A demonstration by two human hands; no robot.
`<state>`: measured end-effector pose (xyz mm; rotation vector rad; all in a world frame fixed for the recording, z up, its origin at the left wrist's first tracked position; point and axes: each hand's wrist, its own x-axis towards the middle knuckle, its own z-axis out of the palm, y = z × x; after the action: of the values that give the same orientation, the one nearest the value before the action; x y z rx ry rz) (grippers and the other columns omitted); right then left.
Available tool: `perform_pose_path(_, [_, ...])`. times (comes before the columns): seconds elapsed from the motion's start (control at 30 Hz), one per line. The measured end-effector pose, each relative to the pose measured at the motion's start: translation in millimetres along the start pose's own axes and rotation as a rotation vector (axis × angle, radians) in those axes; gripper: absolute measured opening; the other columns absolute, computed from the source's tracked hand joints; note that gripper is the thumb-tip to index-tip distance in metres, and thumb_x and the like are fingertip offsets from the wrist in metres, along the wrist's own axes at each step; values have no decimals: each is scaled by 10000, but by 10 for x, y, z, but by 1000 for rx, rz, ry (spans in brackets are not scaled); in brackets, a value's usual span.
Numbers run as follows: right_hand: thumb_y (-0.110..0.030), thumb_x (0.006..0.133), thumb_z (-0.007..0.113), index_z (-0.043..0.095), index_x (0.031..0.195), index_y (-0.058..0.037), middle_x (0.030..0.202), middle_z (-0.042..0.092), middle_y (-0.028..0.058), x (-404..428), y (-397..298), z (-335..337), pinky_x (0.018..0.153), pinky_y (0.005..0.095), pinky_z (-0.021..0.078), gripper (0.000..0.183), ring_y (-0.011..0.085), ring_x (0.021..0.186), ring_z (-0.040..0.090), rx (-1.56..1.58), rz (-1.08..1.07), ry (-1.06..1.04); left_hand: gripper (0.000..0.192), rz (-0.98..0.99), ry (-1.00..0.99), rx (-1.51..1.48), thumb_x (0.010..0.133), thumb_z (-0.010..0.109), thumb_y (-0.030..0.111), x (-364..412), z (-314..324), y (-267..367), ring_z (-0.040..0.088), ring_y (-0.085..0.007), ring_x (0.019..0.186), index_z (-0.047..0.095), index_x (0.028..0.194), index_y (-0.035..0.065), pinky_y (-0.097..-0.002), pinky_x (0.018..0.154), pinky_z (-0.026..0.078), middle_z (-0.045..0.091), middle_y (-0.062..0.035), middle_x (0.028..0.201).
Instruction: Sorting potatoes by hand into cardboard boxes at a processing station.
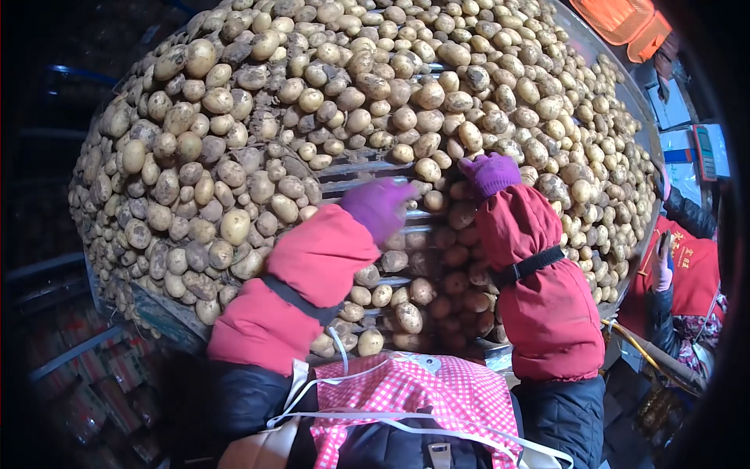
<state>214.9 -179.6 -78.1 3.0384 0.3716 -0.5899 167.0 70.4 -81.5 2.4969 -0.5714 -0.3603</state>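
Observation:
A great heap of soil-dusted potatoes (375, 85) covers a sorting table with metal rollers (357, 176). My left hand (379, 208), in a purple knit glove and a red sleeve cover, is blurred above the bared rollers near the middle; whether it holds anything cannot be made out. Farther right, my right hand (495, 173), gloved alike, rests against the potatoes with its fingers curled over them; its grip is hidden. Between my forearms, loose potatoes (408, 316) lie on the rollers, partly in shadow.
A metal side wall (636, 111) bounds the table at right. Beyond it, a co-worker in a red apron (694, 269) stands near a red calculator (705, 152) and an orange mesh item (621, 23). A yellow hose (638, 346) runs at lower right. Dirt clumps (266, 111) lie among the potatoes.

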Motion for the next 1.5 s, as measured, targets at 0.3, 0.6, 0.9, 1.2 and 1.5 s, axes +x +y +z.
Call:
perform_pose_path(0.3, [-235, 809, 784, 672, 1057, -66, 882, 707, 56, -304, 116, -127, 740, 361, 556, 320, 206, 805, 687, 346, 8, 161, 288, -79, -347, 379, 872, 640, 277, 116, 89, 278, 658, -348, 1009, 664, 1149, 203, -501, 811, 536, 650, -149, 1041])
perform_pose_path(0.6, [-178, 895, 731, 605, 1229, -25, 991, 669, 84, -1923, -189, 355, 712, 268, 503, 388, 127, 809, 601, 2149, 85, 154, 395, -53, -283, 322, 872, 649, 235, 91, 174, 102, 658, -357, 1049, 590, 1259, 184, -499, 846, 540, 649, -147, 1110])
perform_pose_path(0.9, [-225, 912, 681, 591, 1138, -60, 1028, 649, 128, -2476, -322, 565, 575, 287, 455, 294, 171, 744, 568, 2339, 199, -32, 285, -118, -126, 296, 886, 662, 220, -16, 8, 83, 689, -344, 924, 634, 1168, 194, -478, 776, 544, 699, -119, 1015])
perform_pose_path(1.2, [-360, 1051, 450, 538, 1343, -43, 1305, 612, 153, -2322, -800, 636, 907, 424, 557, 440, 293, 1118, 644, 2909, 241, -124, 258, 436, -96, -152, 906, 636, 262, -785, 60, 1306, 671, -336, 933, 636, 1139, 151, -466, 770, 543, 665, -119, 984])
perform_pose_path(1.5, [-267, 1048, 519, 541, 1275, -56, 1078, 650, 130, -2679, -378, 911, 549, 270, 485, 311, 195, 768, 619, 2838, 139, 201, 547, 115, 113, -546, 891, 720, 314, -456, -54, 794, 573, -373, 1240, 574, 1338, 35, -442, 1067, 455, 584, -190, 1356])
